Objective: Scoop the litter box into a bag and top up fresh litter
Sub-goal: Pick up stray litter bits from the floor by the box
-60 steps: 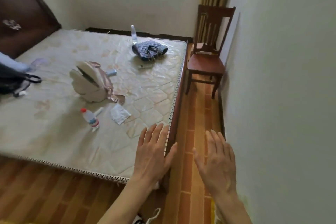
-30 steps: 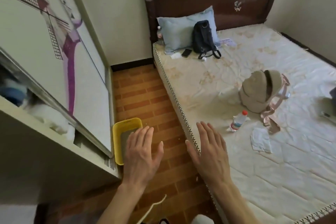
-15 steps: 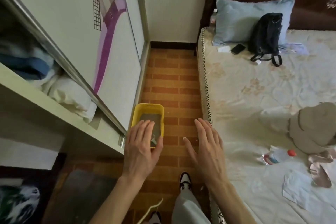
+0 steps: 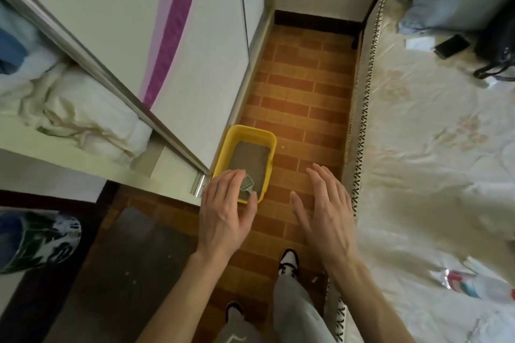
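Yellow litter box (image 4: 223,159) at frame centre, against the wardrobe door (image 4: 195,64); grey slotted scoop (image 4: 247,185) lies inside. Left hand (image 4: 223,220) and right hand (image 4: 326,214), both flat and empty, hover above the floor. Best crouch first, then take the scoop's handle.

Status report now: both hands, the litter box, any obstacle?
Left hand open, right hand open, both empty. Yellow plastic litter box on brick-pattern floor, grey slotted scoop inside. Nothing in the way.
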### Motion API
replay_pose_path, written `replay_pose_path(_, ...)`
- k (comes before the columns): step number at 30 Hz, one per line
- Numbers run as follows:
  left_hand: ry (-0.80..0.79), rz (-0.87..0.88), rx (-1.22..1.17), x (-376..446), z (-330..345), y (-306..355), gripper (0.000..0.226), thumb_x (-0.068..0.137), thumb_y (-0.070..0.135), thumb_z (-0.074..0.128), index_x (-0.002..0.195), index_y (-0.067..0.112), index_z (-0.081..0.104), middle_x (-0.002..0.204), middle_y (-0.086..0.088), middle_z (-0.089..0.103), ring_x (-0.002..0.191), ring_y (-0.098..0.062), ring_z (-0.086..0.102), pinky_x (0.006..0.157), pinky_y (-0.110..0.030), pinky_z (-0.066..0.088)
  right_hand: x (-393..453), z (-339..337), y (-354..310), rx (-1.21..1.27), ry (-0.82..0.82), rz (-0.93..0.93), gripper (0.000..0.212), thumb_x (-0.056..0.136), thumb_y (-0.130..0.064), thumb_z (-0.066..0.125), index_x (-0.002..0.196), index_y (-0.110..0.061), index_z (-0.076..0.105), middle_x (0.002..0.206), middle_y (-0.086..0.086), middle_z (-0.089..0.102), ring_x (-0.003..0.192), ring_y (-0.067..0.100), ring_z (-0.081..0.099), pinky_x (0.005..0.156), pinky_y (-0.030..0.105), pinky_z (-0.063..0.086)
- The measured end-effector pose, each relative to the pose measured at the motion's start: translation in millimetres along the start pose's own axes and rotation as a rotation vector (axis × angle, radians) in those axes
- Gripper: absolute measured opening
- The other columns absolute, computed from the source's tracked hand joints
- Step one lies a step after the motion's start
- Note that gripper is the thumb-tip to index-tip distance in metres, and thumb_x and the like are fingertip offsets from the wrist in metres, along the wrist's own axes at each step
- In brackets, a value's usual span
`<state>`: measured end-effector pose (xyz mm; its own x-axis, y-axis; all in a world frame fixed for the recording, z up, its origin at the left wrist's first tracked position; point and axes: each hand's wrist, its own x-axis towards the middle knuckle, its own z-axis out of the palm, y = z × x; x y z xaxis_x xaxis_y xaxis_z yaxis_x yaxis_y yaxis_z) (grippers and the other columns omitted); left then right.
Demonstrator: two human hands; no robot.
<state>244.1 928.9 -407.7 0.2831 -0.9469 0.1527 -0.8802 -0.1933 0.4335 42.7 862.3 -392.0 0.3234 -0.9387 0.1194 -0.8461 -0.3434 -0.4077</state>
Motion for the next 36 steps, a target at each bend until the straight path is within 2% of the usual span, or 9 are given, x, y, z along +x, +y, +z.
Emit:
replay_pose_path(5,0.008,0.003,-0.020,-1.7,41.1,-42.4,0.047,0.103,0.043,0.050,0.138,0.012,0.056,0.135,-0.008,0.061,0.127,-0.022,0.055,0.104,-0.044,0.051,2.0,59.5,5.7,0.003,-0.005,0.024,0.054,0.100,-0.045,0.057,0.143,-0.013,0.049,0.152,0.005,0.049,0.145,0.022,0.041,0.115,0.039,0.036)
replay_pose_path(11,-0.026,-0.004,-0.045,-29.2,118.7,-110.1,0.048,0.103,0.043,0.049,0.138,0.011,0.057,0.135,-0.007,0.061,0.128,-0.021,0.055,0.105,-0.043,0.049,-16.9,153.6,26.6,-0.002,-0.011,0.042,0.055,0.100,-0.042,0.059,0.145,-0.012,0.047,0.151,0.006,0.050,0.143,0.023,0.043,0.115,0.041,0.039)
replay_pose_path(16,-0.060,-0.044,-0.062,-63.6,216.2,-170.9,0.048,0.103,0.042,0.050,0.137,0.010,0.058,0.135,-0.007,0.062,0.127,-0.021,0.056,0.102,-0.045,0.051,-39.8,257.2,60.7,-0.006,-0.037,0.060,0.056,0.098,-0.039,0.060,0.144,-0.010,0.048,0.149,0.008,0.052,0.140,0.024,0.047,0.113,0.043,0.042)
replay_pose_path(26,-0.057,0.021,-0.028,-106.3,428.5,-278.8,0.046,0.102,0.039,0.053,0.136,0.009,0.061,0.135,-0.007,0.063,0.129,-0.020,0.055,0.104,-0.043,0.051,-68.9,475.2,163.0,-0.044,-0.068,0.043,0.059,0.097,-0.039,0.062,0.146,-0.010,0.046,0.149,0.009,0.053,0.139,0.025,0.049,0.114,0.041,0.039)
replay_pose_path(32,-0.046,0.064,-0.004,-124.0,540.5,-323.7,0.048,0.100,0.040,0.050,0.135,0.009,0.062,0.133,-0.008,0.064,0.127,-0.021,0.057,0.105,-0.040,0.051,-77.5,577.8,230.3,-0.081,-0.071,0.118,0.064,0.097,-0.044,0.059,0.151,-0.017,0.042,0.153,0.006,0.049,0.143,0.022,0.043,0.116,0.036,0.029)
replay_pose_path(36,-0.057,0.070,0.012,-133.5,606.5,-348.8,0.049,0.099,0.042,0.049,0.135,0.012,0.061,0.133,-0.005,0.064,0.130,-0.019,0.054,0.109,-0.040,0.048,-86.3,633.9,265.0,-0.084,-0.059,0.058,0.062,0.096,-0.041,0.060,0.149,-0.013,0.045,0.150,0.007,0.051,0.141,0.022,0.045,0.116,0.036,0.032)
